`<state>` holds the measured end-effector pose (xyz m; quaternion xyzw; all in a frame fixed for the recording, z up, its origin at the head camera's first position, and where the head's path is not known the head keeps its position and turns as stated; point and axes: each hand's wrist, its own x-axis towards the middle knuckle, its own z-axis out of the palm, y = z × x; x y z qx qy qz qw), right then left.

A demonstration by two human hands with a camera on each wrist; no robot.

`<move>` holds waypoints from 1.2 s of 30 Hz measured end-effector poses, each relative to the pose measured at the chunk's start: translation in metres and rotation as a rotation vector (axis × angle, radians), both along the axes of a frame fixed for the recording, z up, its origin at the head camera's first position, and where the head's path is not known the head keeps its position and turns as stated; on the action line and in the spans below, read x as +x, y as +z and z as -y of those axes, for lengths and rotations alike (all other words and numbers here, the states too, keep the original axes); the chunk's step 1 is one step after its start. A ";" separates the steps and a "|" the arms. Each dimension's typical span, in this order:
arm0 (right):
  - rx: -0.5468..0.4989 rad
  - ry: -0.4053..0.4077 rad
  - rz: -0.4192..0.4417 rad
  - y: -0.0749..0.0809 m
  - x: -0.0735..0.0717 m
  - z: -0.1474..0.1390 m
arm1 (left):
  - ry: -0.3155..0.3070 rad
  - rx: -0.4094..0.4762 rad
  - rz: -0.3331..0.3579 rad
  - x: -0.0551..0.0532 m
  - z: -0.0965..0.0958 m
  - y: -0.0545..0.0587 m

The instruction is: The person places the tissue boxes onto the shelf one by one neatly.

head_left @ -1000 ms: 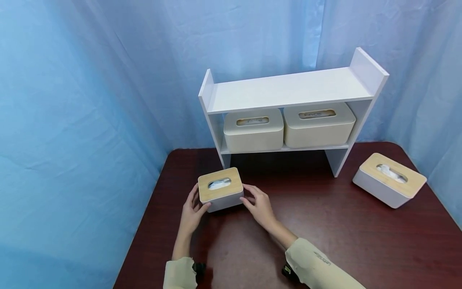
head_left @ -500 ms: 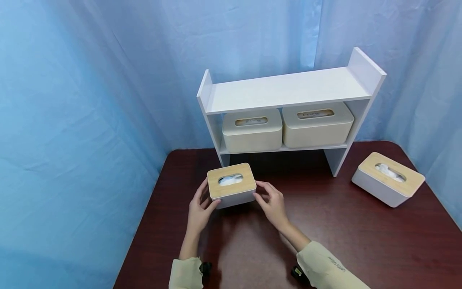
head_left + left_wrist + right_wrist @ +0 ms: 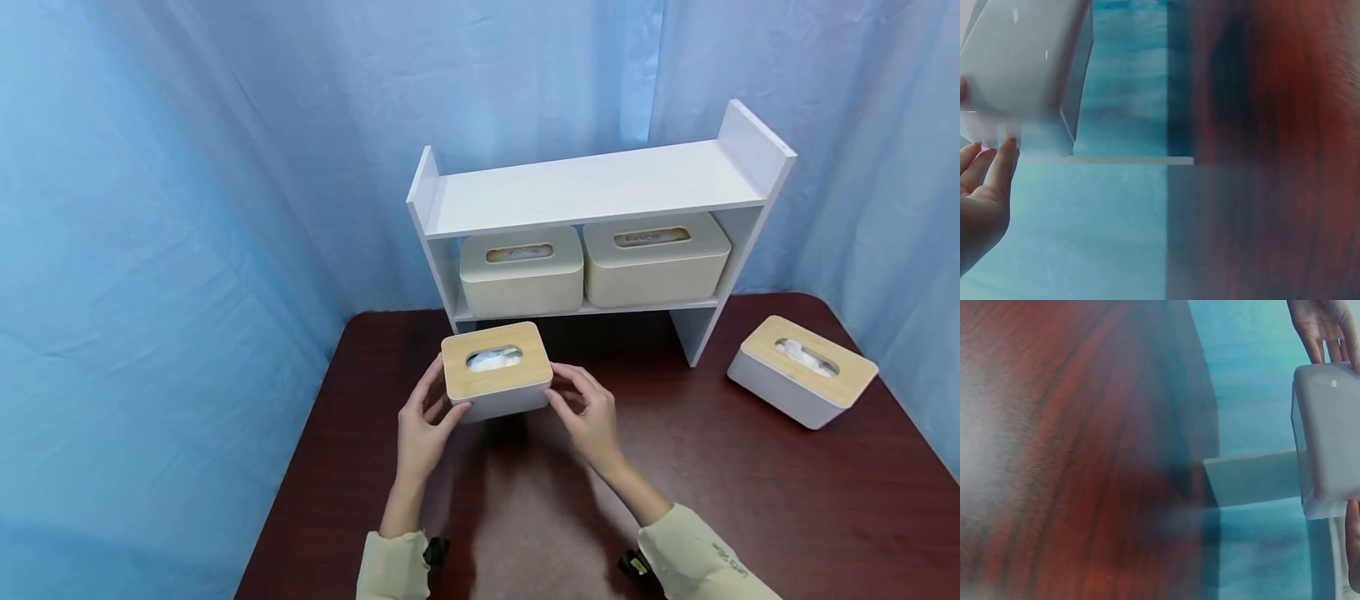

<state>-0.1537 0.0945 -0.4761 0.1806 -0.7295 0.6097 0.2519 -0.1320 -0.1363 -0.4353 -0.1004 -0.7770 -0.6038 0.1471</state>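
One tissue box (image 3: 500, 385) is hanging just above the table (image 3: 525, 525), between the left hand (image 3: 423, 437), which is pinching one end with thumb and bent fingers, and the right hand (image 3: 595, 421), which is gripping the other end likewise; both are spreading only partly open. Holding opposite ends is probably keeping it steady. Its flat top is looking like pale wood, its body smooth, whitish and round-cornered. Beyond both hands, a white shelf (image 3: 592, 187) is bearing two plump cream boxes (image 3: 521, 296), perhaps sitting upright for stability. Right of the right hand, a second tissue box (image 3: 783, 392) is resting on the table.
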 end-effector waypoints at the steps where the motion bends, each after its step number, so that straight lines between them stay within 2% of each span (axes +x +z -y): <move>1: -0.009 0.003 -0.004 -0.001 -0.001 -0.002 | -0.002 0.003 -0.015 0.000 -0.001 0.003; 4: -0.035 0.014 -0.025 0.001 -0.004 -0.006 | -0.009 0.014 -0.058 0.001 -0.005 0.011; 8: -0.063 0.026 -0.077 0.012 -0.005 -0.010 | -0.010 0.019 -0.090 0.001 -0.009 0.023; 13: -0.065 0.007 -0.132 0.038 -0.003 -0.012 | -0.008 0.030 -0.124 -0.001 -0.014 0.039; 20: -0.048 -0.031 -0.192 0.080 0.004 -0.014 | -0.015 0.041 -0.210 -0.007 -0.021 0.061; 36: -0.055 -0.098 -0.279 0.135 -0.013 -0.018 | -0.012 0.069 -0.380 -0.024 -0.035 0.114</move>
